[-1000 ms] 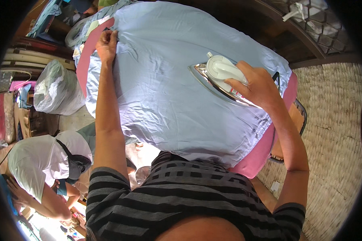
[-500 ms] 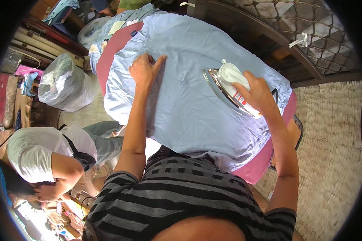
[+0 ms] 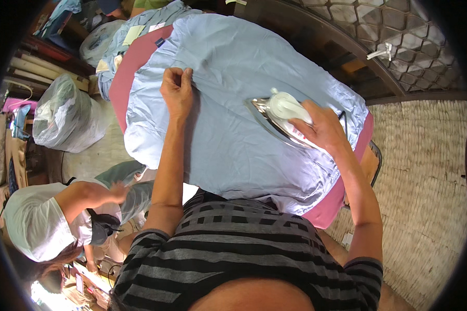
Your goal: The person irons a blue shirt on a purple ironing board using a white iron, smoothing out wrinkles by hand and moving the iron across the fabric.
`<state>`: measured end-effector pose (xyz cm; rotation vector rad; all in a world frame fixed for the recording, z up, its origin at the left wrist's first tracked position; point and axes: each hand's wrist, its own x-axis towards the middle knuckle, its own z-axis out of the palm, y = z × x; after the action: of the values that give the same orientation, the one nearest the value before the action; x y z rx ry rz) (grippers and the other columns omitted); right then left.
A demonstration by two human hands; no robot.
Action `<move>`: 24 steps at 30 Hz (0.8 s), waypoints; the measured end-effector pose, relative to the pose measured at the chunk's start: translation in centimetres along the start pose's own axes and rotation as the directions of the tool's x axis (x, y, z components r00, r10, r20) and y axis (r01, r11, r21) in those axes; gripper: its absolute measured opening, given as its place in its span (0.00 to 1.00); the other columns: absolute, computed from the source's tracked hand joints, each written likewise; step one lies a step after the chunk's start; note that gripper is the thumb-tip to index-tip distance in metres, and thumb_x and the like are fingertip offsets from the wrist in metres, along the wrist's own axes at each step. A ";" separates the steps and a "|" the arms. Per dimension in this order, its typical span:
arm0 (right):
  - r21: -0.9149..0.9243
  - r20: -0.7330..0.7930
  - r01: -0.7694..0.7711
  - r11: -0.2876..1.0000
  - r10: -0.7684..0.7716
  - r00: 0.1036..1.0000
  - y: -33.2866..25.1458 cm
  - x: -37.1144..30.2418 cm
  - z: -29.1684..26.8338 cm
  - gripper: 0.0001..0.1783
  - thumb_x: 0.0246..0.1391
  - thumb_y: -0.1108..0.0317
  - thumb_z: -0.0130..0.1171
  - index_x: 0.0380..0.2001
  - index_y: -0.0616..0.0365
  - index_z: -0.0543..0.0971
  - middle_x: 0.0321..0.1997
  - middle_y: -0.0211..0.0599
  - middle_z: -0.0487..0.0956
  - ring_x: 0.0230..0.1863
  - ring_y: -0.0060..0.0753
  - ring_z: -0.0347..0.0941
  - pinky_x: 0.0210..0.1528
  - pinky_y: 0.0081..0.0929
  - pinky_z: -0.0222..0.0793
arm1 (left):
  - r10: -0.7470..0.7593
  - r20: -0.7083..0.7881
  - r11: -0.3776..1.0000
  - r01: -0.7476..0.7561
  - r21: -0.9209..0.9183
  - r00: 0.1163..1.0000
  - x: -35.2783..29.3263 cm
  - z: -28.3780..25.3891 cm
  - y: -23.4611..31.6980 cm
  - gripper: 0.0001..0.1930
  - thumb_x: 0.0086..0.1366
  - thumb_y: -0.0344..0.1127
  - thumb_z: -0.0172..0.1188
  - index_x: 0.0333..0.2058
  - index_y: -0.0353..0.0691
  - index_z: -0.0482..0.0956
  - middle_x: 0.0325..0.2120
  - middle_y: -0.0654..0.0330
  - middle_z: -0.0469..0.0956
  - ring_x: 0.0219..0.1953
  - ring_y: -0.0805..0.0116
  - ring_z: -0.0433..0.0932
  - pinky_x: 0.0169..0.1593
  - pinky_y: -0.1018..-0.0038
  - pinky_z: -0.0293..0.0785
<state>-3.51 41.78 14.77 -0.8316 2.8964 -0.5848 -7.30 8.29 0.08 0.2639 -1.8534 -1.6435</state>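
Observation:
A light blue garment (image 3: 228,140), with small creases, lies spread over a maroon-covered ironing board (image 3: 128,78). My right hand (image 3: 324,127) is wrapped round the handle of a white and silver iron (image 3: 277,111). Its pointed tip faces the far left and its soleplate rests on the cloth right of the middle. Over the garment's left part is my left hand (image 3: 176,93), its thumb and fingers pinched together. Whether cloth is between those fingertips is hidden. A small dark label (image 3: 160,42) shows on the garment beyond that hand.
More blue garments (image 3: 140,28) lie past the board's far left end. A clear plastic bag (image 3: 67,116) stands on the floor at left. Near it, a person in a white shirt (image 3: 41,215) bends over. A dark lattice gate (image 3: 373,57) borders the far right.
My left hand's thumb has drawn in from outstretched to a pinch. The iron has slid slightly toward me. The person at left has swung an arm toward the board. The whole view has shifted slightly.

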 end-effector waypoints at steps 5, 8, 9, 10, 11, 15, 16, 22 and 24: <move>0.025 0.021 0.061 0.998 -0.062 0.998 -1.9 5.1 1.9 0.20 0.59 0.50 0.61 0.34 0.59 0.76 0.23 0.50 0.80 0.27 0.55 0.79 0.32 0.43 0.72 | 0.033 -0.008 0.999 -0.032 0.036 0.999 0.3 0.1 -1.4 0.09 0.64 0.26 0.66 0.37 0.39 0.73 0.29 0.70 0.72 0.30 0.83 0.69 0.36 0.83 0.67; -0.022 0.080 0.101 0.995 -0.099 0.992 -2.0 6.4 1.8 0.21 0.59 0.49 0.60 0.33 0.60 0.76 0.21 0.46 0.80 0.26 0.50 0.79 0.33 0.41 0.73 | 0.047 0.022 0.997 -0.045 -0.070 0.999 0.6 0.0 -1.8 0.07 0.65 0.23 0.64 0.38 0.38 0.74 0.30 0.69 0.75 0.32 0.83 0.72 0.38 0.84 0.68; 0.051 0.108 0.090 0.995 -0.095 0.990 -1.6 6.1 1.6 0.21 0.60 0.49 0.59 0.33 0.60 0.76 0.22 0.46 0.80 0.25 0.50 0.79 0.33 0.40 0.73 | 0.051 0.028 0.995 -0.048 -0.082 0.998 0.8 0.0 -2.0 0.06 0.64 0.23 0.63 0.37 0.37 0.75 0.30 0.69 0.76 0.31 0.83 0.72 0.37 0.84 0.68; 0.124 0.137 0.079 0.989 -0.096 0.986 -1.0 5.5 1.2 0.21 0.60 0.49 0.59 0.33 0.60 0.76 0.22 0.46 0.80 0.25 0.49 0.79 0.32 0.40 0.73 | 0.055 0.032 0.994 -0.052 -0.093 0.998 0.8 0.0 -2.2 0.05 0.64 0.23 0.63 0.36 0.36 0.76 0.29 0.69 0.76 0.29 0.84 0.71 0.35 0.84 0.68; 0.197 0.163 0.069 0.978 -0.102 0.981 -0.4 5.0 0.9 0.21 0.60 0.49 0.59 0.33 0.60 0.76 0.22 0.46 0.81 0.25 0.49 0.79 0.32 0.40 0.73 | 0.062 0.035 0.993 -0.058 -0.103 0.997 0.9 0.1 -2.2 0.04 0.64 0.23 0.63 0.35 0.36 0.77 0.29 0.70 0.77 0.28 0.84 0.71 0.34 0.84 0.68; 0.065 0.075 0.105 0.992 -0.110 0.991 2.3 0.9 -0.8 0.19 0.59 0.53 0.62 0.34 0.61 0.75 0.25 0.51 0.81 0.27 0.51 0.79 0.32 0.40 0.71 | 0.072 0.035 0.966 -0.061 -0.252 0.997 1.3 -0.3 -2.4 0.04 0.63 0.21 0.64 0.34 0.37 0.79 0.29 0.70 0.77 0.30 0.84 0.72 0.35 0.84 0.68; 0.057 0.093 0.082 0.995 -0.087 0.992 2.6 0.3 -1.1 0.19 0.59 0.53 0.62 0.34 0.61 0.75 0.25 0.51 0.80 0.27 0.51 0.79 0.32 0.40 0.71 | 0.074 0.029 0.966 -0.064 -0.251 0.997 1.6 -0.5 -2.9 0.05 0.63 0.21 0.64 0.35 0.37 0.79 0.29 0.70 0.78 0.30 0.84 0.72 0.36 0.84 0.68; 0.078 0.039 0.104 0.991 -0.107 0.993 2.5 -0.4 -0.3 0.20 0.59 0.53 0.62 0.34 0.61 0.74 0.25 0.53 0.79 0.26 0.55 0.78 0.31 0.41 0.71 | 0.030 0.072 0.959 -0.008 -0.284 0.997 1.3 -0.6 -2.3 0.04 0.63 0.22 0.65 0.36 0.36 0.80 0.30 0.70 0.78 0.31 0.84 0.72 0.37 0.85 0.67; 0.128 0.046 0.081 0.988 -0.088 0.995 0.7 0.1 0.6 0.20 0.60 0.53 0.62 0.34 0.61 0.74 0.25 0.54 0.79 0.27 0.55 0.78 0.31 0.42 0.71 | 0.025 0.085 0.962 -0.001 -0.273 0.996 1.3 -0.7 -2.2 0.05 0.63 0.22 0.65 0.37 0.35 0.81 0.30 0.71 0.78 0.30 0.84 0.71 0.36 0.85 0.67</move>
<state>-3.87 42.10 13.96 -0.9411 2.7557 -0.7332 -8.51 6.60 -1.54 0.0617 -1.6590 -1.9027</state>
